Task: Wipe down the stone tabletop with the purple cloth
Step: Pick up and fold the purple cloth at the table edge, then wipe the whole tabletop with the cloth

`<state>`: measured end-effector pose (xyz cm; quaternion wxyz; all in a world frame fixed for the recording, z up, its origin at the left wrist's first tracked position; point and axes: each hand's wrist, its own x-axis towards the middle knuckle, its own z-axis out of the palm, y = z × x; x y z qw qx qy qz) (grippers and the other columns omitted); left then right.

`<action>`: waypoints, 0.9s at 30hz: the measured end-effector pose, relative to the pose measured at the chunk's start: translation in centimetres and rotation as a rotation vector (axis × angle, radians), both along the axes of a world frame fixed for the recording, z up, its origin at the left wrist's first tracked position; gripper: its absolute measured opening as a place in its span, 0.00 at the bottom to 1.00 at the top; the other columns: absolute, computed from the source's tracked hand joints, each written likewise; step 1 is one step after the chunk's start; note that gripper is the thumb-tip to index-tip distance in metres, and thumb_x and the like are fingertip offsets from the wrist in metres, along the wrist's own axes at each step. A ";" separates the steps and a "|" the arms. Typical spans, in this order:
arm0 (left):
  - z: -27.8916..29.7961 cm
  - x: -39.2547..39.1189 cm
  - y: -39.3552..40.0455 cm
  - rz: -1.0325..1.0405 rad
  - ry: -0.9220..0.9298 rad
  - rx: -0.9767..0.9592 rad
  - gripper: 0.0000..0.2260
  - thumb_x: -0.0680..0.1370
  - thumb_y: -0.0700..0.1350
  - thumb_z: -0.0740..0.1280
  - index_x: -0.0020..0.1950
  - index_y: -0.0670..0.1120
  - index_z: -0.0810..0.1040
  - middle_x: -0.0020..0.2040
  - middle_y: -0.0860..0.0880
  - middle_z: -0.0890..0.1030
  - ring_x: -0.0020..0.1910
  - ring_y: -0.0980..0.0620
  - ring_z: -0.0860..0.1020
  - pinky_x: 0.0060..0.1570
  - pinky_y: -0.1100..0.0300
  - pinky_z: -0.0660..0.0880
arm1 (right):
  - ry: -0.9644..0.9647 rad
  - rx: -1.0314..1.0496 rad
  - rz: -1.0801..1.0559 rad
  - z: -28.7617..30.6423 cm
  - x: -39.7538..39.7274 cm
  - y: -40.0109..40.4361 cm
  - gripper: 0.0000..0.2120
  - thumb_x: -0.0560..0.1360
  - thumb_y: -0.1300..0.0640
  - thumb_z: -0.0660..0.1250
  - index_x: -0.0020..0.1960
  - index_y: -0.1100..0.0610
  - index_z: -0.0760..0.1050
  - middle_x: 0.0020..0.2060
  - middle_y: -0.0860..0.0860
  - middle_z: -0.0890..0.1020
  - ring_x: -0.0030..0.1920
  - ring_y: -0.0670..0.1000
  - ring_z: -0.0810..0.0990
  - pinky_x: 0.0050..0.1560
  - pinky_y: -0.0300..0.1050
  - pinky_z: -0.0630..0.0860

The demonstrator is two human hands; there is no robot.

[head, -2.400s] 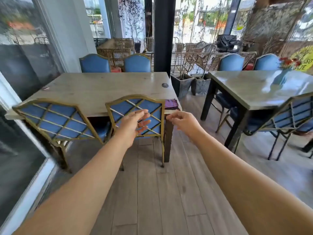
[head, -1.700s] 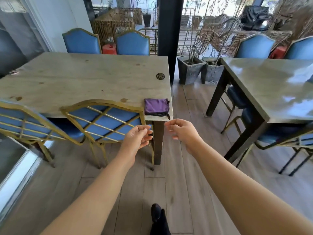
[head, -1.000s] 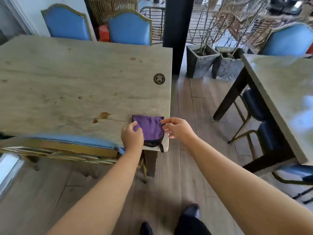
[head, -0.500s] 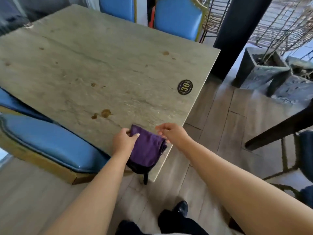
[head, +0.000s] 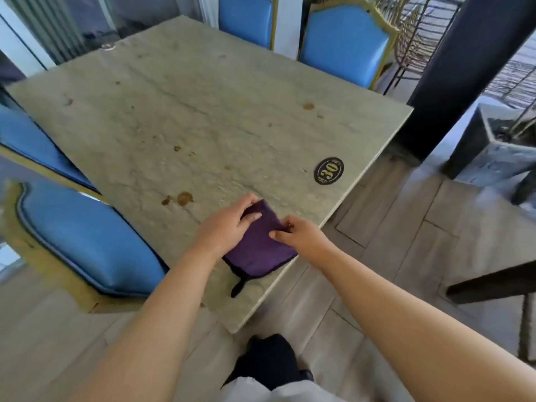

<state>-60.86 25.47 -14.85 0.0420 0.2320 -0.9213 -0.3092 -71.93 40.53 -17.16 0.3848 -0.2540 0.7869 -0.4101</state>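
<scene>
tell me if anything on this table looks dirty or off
Brown stains dot the stone tabletop, the largest just left of the purple cloth, which both hands hold folded near the corner. Nothing looks damaged.

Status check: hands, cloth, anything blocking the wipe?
Left hand and right hand both gripping the folded purple cloth. Cloth lying near the stone tabletop corner. Brown stains ahead; round black "30" plaque nearby.

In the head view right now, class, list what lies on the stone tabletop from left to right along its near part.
Brown stains → left hand → purple cloth → right hand → round number-30 badge.
</scene>
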 end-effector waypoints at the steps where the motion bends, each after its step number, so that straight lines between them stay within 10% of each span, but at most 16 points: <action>1: 0.3 -0.9 0.5 0.004 0.054 -0.030 0.12 0.80 0.51 0.62 0.62 0.49 0.72 0.58 0.51 0.80 0.55 0.46 0.79 0.49 0.57 0.71 | -0.020 -0.029 -0.037 0.5 -1.0 0.6 0.08 0.72 0.52 0.72 0.47 0.53 0.76 0.46 0.56 0.83 0.47 0.55 0.80 0.51 0.50 0.76; 13: -0.5 -19.2 2.9 0.113 0.300 0.385 0.08 0.76 0.44 0.71 0.50 0.53 0.75 0.42 0.57 0.80 0.41 0.62 0.78 0.43 0.76 0.69 | 0.219 -0.132 -0.274 1.7 -18.2 3.7 0.03 0.78 0.52 0.62 0.48 0.44 0.71 0.45 0.52 0.81 0.43 0.53 0.79 0.41 0.46 0.75; 18: -1.5 -27.6 0.6 0.096 0.263 0.470 0.13 0.76 0.43 0.69 0.57 0.58 0.74 0.48 0.53 0.82 0.46 0.54 0.80 0.48 0.60 0.76 | 0.302 -0.064 -0.296 1.8 -27.9 1.6 0.03 0.79 0.52 0.61 0.50 0.44 0.69 0.46 0.51 0.81 0.40 0.51 0.77 0.34 0.40 0.71; 27: -3.5 -39.9 -2.0 0.252 0.250 0.471 0.11 0.76 0.38 0.67 0.54 0.51 0.71 0.48 0.52 0.80 0.42 0.57 0.78 0.44 0.62 0.75 | 0.353 0.090 -0.258 0.9 -41.1 -3.2 0.08 0.79 0.52 0.61 0.56 0.50 0.73 0.51 0.52 0.80 0.49 0.54 0.77 0.45 0.46 0.73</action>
